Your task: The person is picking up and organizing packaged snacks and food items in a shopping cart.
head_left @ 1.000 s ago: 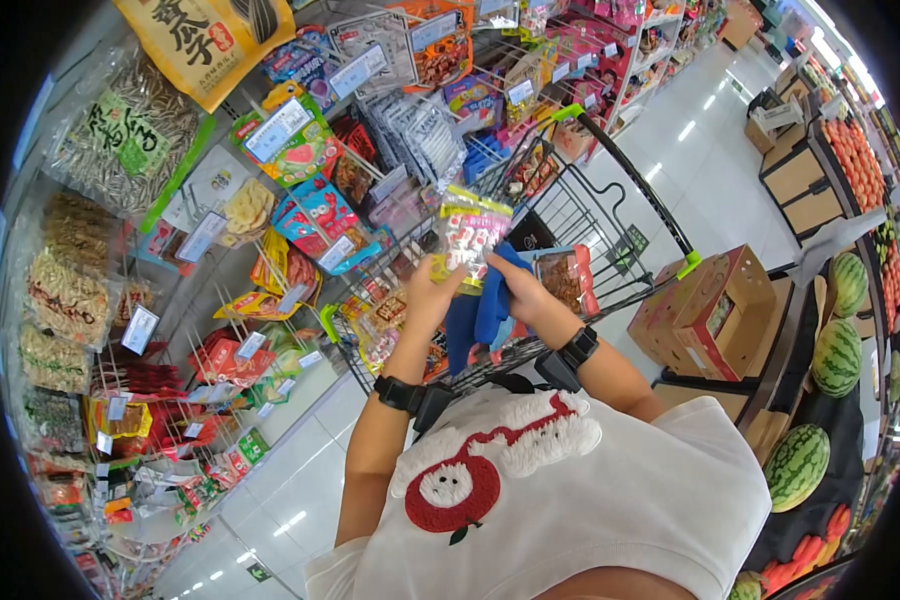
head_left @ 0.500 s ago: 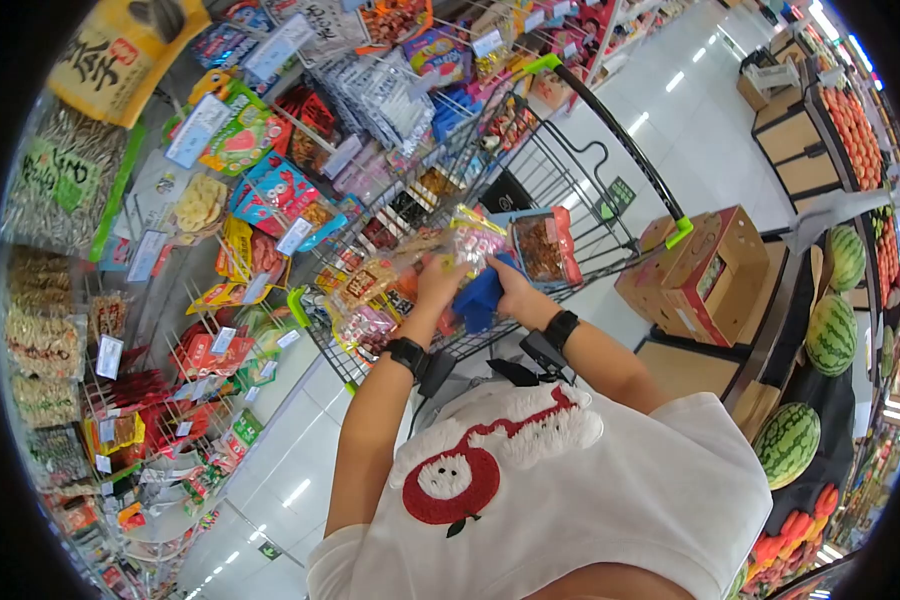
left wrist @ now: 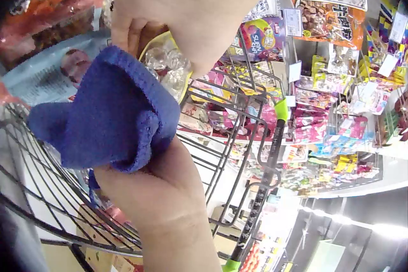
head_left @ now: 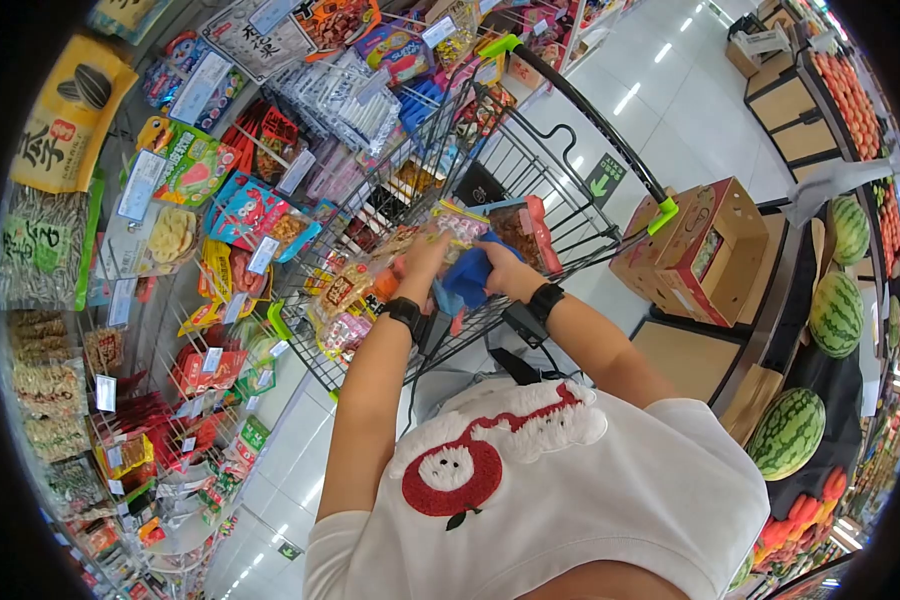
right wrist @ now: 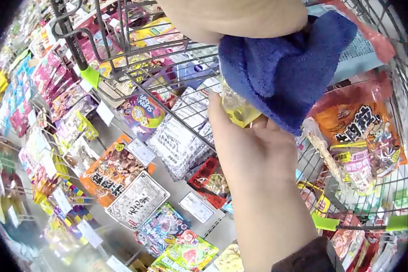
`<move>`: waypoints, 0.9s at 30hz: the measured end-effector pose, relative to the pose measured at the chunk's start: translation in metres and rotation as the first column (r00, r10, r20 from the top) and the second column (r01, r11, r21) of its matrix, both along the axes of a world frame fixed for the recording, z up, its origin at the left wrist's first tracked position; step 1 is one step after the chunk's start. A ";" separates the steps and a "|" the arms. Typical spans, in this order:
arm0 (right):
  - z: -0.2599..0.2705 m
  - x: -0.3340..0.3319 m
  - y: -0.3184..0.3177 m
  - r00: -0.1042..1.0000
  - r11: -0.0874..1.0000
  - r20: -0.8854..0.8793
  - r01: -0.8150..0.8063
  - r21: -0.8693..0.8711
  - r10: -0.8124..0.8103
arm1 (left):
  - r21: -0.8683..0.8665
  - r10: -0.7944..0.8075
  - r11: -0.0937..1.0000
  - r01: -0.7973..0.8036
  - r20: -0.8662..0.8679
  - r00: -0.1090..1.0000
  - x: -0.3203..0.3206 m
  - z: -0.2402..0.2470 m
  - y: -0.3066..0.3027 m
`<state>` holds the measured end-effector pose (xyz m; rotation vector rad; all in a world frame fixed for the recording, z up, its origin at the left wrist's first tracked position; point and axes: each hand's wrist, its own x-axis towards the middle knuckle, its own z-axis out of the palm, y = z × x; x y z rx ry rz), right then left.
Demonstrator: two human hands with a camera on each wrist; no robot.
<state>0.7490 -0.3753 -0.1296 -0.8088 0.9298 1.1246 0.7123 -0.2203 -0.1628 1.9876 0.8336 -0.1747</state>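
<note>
My left hand (head_left: 425,262) holds a small clear snack bag with yellow edges (left wrist: 167,61) over the shopping cart (head_left: 570,195). Beside it my right hand (head_left: 510,275) grips a bunched blue cloth (left wrist: 121,116). The cloth overlaps the bag in the right wrist view and hides part of the fingers. Below the hands, the cart holds several snack packs, among them an orange bag (right wrist: 347,116) and a brown snack pack with a red edge (head_left: 515,230).
Hanging snack packs fill the shelf rack on the left, such as a blue crab-print bag (head_left: 255,215). A cardboard box (head_left: 685,250) stands right of the cart. Watermelons (head_left: 785,435) lie on the display at the right. The cart's black handle (head_left: 595,125) runs along its far side.
Both hands have lowered, with the snack bag and the blue cloth, from above the cart down into it. The bag now shows less of its front. The head view has shifted slightly.
</note>
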 end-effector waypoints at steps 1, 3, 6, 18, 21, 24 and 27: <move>-0.001 0.001 0.000 1.000 1.000 0.002 0.025 0.015 -0.025 | 0.074 -0.035 0.997 0.034 0.003 0.999 0.002 -0.001 0.000; -0.005 0.002 0.000 0.998 0.997 0.003 0.064 0.038 -0.064 | -0.045 0.027 0.999 -0.026 0.017 0.999 0.006 0.025 -0.008; -0.015 0.004 0.002 0.997 0.996 0.002 0.076 0.054 -0.076 | -0.060 0.013 0.998 -0.014 -0.015 1.000 0.014 0.009 -0.002; 0.027 -0.021 0.040 0.979 0.983 0.192 0.037 0.180 -0.072 | -0.094 0.185 0.979 -0.180 0.044 0.982 -0.068 -0.034 0.064; 0.041 -0.045 0.064 0.957 0.985 0.288 -0.077 0.157 0.029 | -0.398 0.336 0.820 -0.412 -0.248 0.908 -0.131 -0.056 0.091; 0.027 -0.066 0.091 0.912 0.966 0.341 -0.255 0.033 0.229 | -0.586 0.428 0.487 -0.647 -0.486 0.762 -0.179 -0.027 0.102; -0.013 -0.089 0.116 0.889 0.943 0.314 -0.321 -0.088 0.332 | -0.634 0.581 0.089 -0.768 -0.593 0.557 -0.208 -0.021 0.121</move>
